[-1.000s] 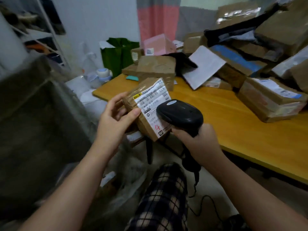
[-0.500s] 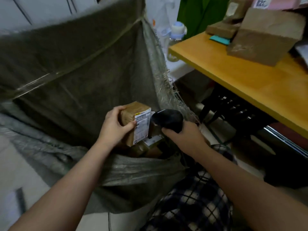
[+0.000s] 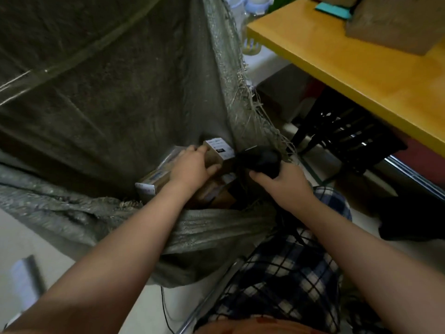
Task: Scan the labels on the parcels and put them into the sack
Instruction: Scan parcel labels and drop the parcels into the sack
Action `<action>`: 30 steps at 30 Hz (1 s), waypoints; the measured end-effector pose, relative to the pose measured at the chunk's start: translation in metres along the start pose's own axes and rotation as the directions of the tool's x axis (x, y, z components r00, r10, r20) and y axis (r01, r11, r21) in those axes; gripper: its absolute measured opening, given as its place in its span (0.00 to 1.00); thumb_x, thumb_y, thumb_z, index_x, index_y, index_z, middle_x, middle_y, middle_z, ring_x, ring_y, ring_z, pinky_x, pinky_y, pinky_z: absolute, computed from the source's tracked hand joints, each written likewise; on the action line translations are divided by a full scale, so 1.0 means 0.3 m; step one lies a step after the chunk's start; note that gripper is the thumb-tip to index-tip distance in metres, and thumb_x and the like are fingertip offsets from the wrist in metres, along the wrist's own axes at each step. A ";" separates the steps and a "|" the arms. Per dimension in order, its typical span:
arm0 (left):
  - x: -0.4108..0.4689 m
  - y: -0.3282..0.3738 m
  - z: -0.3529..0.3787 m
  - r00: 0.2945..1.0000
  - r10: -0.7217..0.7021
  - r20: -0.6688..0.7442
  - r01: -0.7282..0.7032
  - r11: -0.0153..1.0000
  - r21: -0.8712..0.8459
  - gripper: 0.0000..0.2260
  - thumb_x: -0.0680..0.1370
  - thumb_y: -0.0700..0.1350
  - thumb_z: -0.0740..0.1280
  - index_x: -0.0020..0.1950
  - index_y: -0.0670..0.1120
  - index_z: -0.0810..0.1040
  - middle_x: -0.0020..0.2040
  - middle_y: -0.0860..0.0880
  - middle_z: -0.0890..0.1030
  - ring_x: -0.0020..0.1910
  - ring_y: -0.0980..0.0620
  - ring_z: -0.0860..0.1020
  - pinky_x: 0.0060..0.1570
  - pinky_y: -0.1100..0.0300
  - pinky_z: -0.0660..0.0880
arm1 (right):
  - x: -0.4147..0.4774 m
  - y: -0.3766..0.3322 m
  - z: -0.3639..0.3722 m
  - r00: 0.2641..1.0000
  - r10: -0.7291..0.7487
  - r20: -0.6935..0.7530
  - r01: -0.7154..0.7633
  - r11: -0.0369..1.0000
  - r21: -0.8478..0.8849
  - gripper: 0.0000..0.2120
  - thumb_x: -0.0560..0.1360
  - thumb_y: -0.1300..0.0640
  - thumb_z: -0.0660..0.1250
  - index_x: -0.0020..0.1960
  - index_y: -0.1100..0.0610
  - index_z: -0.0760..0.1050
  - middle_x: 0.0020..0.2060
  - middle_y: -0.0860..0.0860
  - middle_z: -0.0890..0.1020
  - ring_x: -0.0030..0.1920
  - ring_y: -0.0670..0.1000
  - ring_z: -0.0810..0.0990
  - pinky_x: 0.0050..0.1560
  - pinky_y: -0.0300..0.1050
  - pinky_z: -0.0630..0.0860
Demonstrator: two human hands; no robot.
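Nearest me, checked trousers (image 3: pixel 284 273) fill the bottom right, with both bare forearms reaching forward over the near rim of the sack (image 3: pixel 216 227), a big grey-green woven bag with its mouth held wide open. The left hand (image 3: pixel 192 168) is down inside that mouth, thumb and fingers wrapped round a small brown parcel (image 3: pixel 214 156) whose white label faces up. The parcel is low in the sack, just above or touching the other parcels (image 3: pixel 156 177) piled there; I can't tell which. The right hand (image 3: pixel 286 186) is curled round the grip of a black scanner (image 3: pixel 263 161), whose head sits just beside the parcel at the sack's frayed right edge. My read: this one is at the drop-in step and only needs letting go. Whether its label got scanned I can't tell from here. Several parcels are already bagged. Further back right, a yellow table (image 3: pixel 349 75) holds at least one brown parcel (image 3: pixel 395 22) at the frame's edge, plus a teal item (image 3: pixel 333 9), so work is left; the rest of the tabletop is out of view. There's a black crate (image 3: pixel 349 133) under the table, and bottles (image 3: pixel 250 44) behind the sack's edge.
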State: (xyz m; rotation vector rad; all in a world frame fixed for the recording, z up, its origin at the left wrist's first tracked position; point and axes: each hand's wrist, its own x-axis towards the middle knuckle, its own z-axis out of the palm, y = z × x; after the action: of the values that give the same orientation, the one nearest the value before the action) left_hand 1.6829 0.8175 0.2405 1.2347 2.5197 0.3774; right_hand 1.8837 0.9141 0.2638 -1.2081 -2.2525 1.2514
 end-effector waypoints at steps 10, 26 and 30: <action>-0.011 0.427 -0.156 0.868 0.415 -0.272 -0.434 0.901 -0.012 0.14 0.78 0.52 0.64 0.62 0.48 0.76 0.55 0.48 0.79 0.56 0.46 0.75 0.56 0.51 0.72 | -0.096 -0.017 -0.327 0.953 -0.020 -0.302 0.058 0.991 0.119 0.07 0.71 0.45 0.72 0.38 0.44 0.74 0.33 0.42 0.79 0.34 0.34 0.77 0.30 0.30 0.69; -0.059 1.492 -0.066 0.555 0.825 -0.101 -0.829 0.541 -0.139 0.20 0.78 0.54 0.65 0.68 0.48 0.72 0.64 0.46 0.73 0.64 0.46 0.71 0.63 0.52 0.69 | -0.492 0.198 -1.190 0.543 0.197 -0.816 0.020 0.969 0.247 0.11 0.71 0.48 0.73 0.37 0.54 0.77 0.28 0.47 0.76 0.29 0.41 0.73 0.34 0.44 0.67; -0.112 1.745 0.007 0.462 0.880 -0.111 -0.883 0.445 -0.149 0.26 0.78 0.57 0.64 0.72 0.49 0.67 0.71 0.46 0.66 0.70 0.45 0.65 0.67 0.51 0.65 | -0.561 0.278 -1.297 0.429 0.275 -0.861 -0.021 0.955 0.295 0.11 0.71 0.46 0.73 0.35 0.49 0.75 0.27 0.43 0.76 0.30 0.37 0.76 0.32 0.36 0.69</action>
State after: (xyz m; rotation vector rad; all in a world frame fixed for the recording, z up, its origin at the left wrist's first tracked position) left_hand 2.0785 1.1018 0.4350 2.3911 1.5202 0.8229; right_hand 2.2615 1.0211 0.4444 -1.4971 -1.1551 0.5923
